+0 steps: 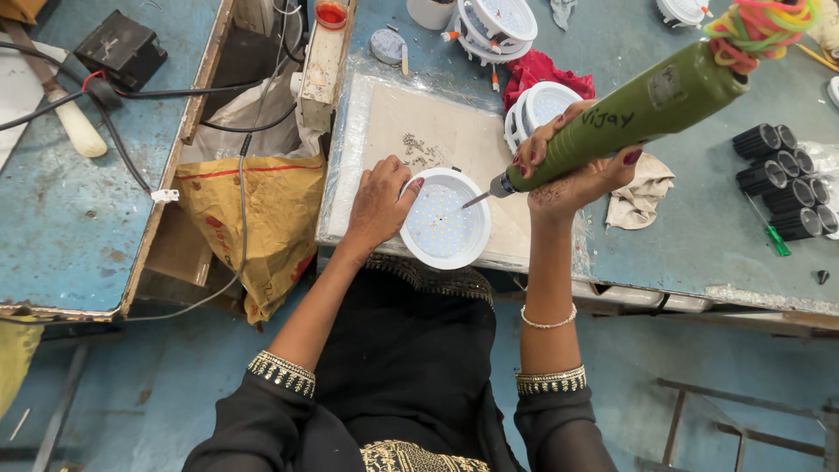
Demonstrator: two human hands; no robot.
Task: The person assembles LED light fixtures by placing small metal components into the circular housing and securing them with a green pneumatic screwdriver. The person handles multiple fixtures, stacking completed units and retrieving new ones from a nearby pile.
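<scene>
Left hand spread on the rim of a round white lamp, right hand gripping green screwdriver, tip over the lamp, more lamps stacked farther back.

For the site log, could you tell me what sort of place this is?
Probably a small lamp-assembly workshop. The right hand aims a green electric screwdriver at a round white LED light panel steadied by the left hand; more panels and black ribbed parts lie on the worn blue bench.
</scene>
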